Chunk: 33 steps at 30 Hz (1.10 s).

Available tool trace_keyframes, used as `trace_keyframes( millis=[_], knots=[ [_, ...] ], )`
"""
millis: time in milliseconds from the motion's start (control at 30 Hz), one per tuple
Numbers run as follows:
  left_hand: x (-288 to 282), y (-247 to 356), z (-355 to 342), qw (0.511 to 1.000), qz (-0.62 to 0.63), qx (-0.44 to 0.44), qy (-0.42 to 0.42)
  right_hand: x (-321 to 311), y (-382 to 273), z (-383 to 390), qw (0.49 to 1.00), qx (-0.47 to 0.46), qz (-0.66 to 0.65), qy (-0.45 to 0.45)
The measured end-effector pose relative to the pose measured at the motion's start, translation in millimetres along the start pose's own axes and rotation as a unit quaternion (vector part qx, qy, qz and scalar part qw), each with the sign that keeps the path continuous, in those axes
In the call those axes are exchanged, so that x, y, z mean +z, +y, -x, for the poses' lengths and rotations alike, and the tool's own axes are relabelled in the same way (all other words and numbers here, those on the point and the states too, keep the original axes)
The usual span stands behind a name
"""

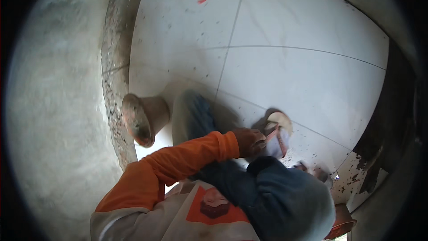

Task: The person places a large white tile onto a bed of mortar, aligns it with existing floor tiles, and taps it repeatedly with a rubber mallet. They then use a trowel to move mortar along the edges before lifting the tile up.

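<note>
My left hand (pixel 251 143), in an orange sleeve, reaches across my bent legs in blue jeans (pixel 290 201). Its fingers are curled closed beside a pale, round-ended thing with reddish straps (pixel 278 127), which looks like a sandal. Blur and the hand's own back hide what the fingers hold, if anything. My right hand does not show; its side is covered by my raised knee. Past that knee lies a blurred greyish-pink shape (pixel 323 174) that I cannot make out.
A brownish flared vessel (pixel 147 116) lies to my left by a rough-edged concrete slab (pixel 58 85). Large white tiles (pixel 303 80) make up the floor, with dark crumbs scattered at the right. A reddish container (pixel 343 221) stands at lower right. One red scrap (pixel 202 1) lies far off.
</note>
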State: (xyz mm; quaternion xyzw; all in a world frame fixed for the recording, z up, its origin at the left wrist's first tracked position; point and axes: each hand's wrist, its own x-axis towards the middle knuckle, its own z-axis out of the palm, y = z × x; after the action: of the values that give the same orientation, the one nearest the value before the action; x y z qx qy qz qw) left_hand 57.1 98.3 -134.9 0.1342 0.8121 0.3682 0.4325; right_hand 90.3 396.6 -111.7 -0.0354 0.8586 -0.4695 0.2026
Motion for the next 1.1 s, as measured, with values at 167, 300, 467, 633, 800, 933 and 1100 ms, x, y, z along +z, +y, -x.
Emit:
trace_keyframes(
  millis=[167, 300, 467, 633, 800, 933, 1100],
  knots=[
    [-43, -42, 92, 0.978, -0.182, -0.102, -0.010, 80, -46, 35, 0.986, 0.013, -0.021, -0.162],
    [-46, -68, 131, 0.978, -0.139, -0.014, 0.156, 88, -47, 51, 0.986, 0.062, -0.032, -0.153],
    [-49, -68, 120, 0.944, -0.147, 0.089, 0.280, 9, -24, 98, 0.969, 0.182, -0.169, 0.017],
    [-71, -109, 86, 0.946, -0.135, 0.101, 0.276, -66, 76, 125, 0.914, 0.290, 0.043, 0.280],
    [-74, -139, 24, 0.953, -0.005, 0.011, 0.301, -94, 199, 178, 0.665, 0.404, 0.413, 0.472],
    [-76, -162, 18, 0.957, -0.005, -0.026, 0.289, -104, 228, 161, 0.719, 0.469, 0.272, 0.435],
    [-83, -179, 9, 0.925, 0.041, -0.079, 0.369, -150, 242, 79, 0.695, 0.414, 0.241, 0.536]
  ],
)
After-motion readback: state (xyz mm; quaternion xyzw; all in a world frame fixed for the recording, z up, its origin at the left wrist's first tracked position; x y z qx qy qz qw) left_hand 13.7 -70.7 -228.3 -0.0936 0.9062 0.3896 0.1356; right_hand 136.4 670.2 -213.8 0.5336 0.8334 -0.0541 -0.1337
